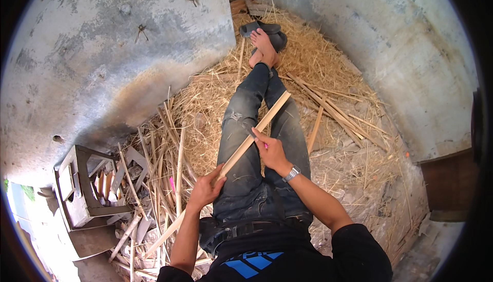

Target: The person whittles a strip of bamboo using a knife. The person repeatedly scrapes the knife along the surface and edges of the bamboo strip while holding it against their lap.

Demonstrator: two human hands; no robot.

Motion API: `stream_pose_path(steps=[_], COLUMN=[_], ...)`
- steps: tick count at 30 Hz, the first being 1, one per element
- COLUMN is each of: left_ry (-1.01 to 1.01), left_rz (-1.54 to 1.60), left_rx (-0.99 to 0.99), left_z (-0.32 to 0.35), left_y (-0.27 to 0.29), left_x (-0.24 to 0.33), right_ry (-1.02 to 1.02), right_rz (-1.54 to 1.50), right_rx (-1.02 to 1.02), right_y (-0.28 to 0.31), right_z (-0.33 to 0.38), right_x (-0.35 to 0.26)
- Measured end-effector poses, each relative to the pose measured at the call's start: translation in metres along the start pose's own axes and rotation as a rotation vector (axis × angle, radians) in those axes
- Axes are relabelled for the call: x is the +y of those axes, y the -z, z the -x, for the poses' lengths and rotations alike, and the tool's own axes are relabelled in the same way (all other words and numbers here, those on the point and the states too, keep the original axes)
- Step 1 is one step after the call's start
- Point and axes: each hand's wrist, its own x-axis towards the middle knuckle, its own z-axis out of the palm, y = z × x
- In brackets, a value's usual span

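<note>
A long, pale strip of split bamboo lies slantwise across my thighs, from beyond my right knee down past my left forearm. My left hand is closed round its lower part, beside my left thigh. Higher up, my right hand grips a small knife, its dark blade against the strip. A bit of pink shows between the right fingers, and most of the handle is hidden in that hand. The index finger stretches along toward the strip.
Shavings cover the ground around my outstretched legs. Loose strips lie to the right, and more sticks are heaped at left beside a broken frame. Worn walls close in both sides. Dark sandals sit by my feet.
</note>
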Motion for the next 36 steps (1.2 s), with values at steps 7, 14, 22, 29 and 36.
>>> stream_pose_path(steps=[7, 14, 22, 29, 36], left_ry=[0.240, 0.367, -0.013, -0.236, -0.668], left_rz=[0.070, 0.199, -0.247, -0.697, -0.824], left_rx=[-0.076, -0.165, 0.003, -0.093, 0.821], left_z=[0.005, 0.030, 0.009, -0.065, -0.111], left_y=[0.014, 0.037, 0.084, 0.178, 0.197], left_x=[0.021, 0.001, 0.011, 0.088, 0.146], right_ry=[-0.008, -0.075, 0.277, 0.227, 0.119], right_rz=[-0.079, -0.092, 0.298, 0.359, 0.011], right_rx=[0.022, 0.042, 0.237, -0.444, -0.502], right_y=[0.005, 0.013, 0.064, 0.113, 0.100], right_z=[0.000, -0.007, -0.044, -0.080, -0.065], right_x=[-0.001, 0.009, -0.029, -0.065, -0.092])
